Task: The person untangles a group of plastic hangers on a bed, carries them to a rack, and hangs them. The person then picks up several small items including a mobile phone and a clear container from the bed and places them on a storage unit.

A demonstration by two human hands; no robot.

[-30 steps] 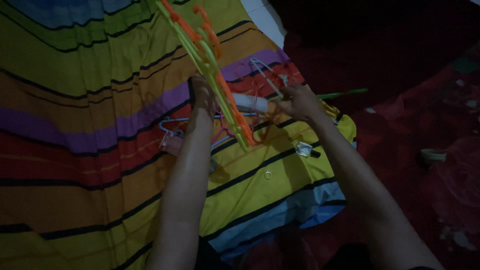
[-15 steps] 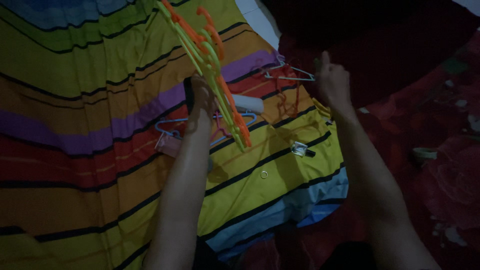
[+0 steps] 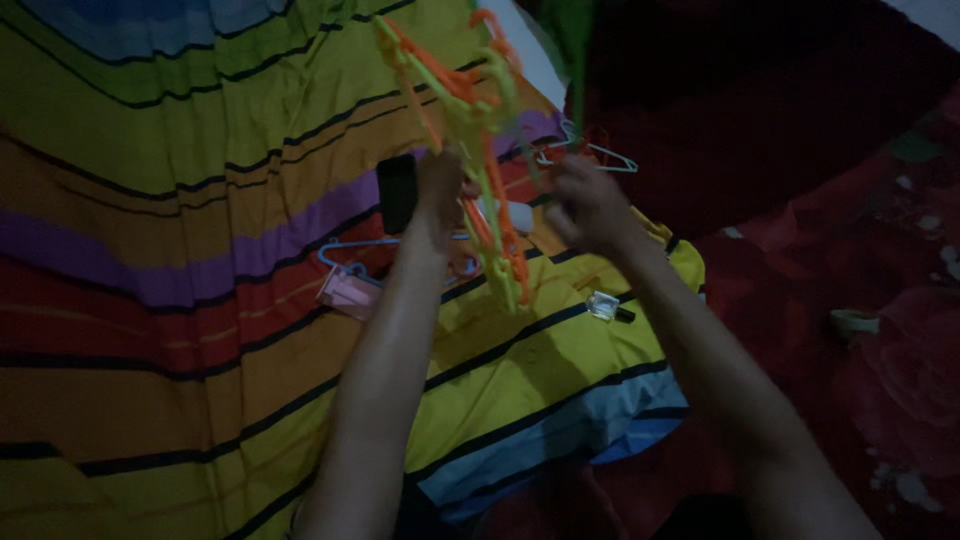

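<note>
Several orange and green hangers point(image 3: 470, 130) are gripped by the left hand point(image 3: 437, 195) at frame centre; the right hand point(image 3: 590, 205) seemingly closes on them.

The left hand point(image 3: 437, 195) holds a bunch of orange and green plastic hangers point(image 3: 470, 130) up above a striped, many-coloured bedsheet point(image 3: 180, 250), while the right hand point(image 3: 590, 210) is just beside the bunch at its lower part; whether it touches is too dim to tell. On the bedsheet under the arms lie a blue hanger point(image 3: 355, 250), a pink box point(image 3: 348, 292), a dark phone point(image 3: 397, 192), a white tube point(image 3: 515, 215) and a small clear bottle point(image 3: 606, 306). A pale wire hanger point(image 3: 590, 155) lies near the sheet's far edge, beside a dark red floral cloth point(image 3: 860, 300).
</note>
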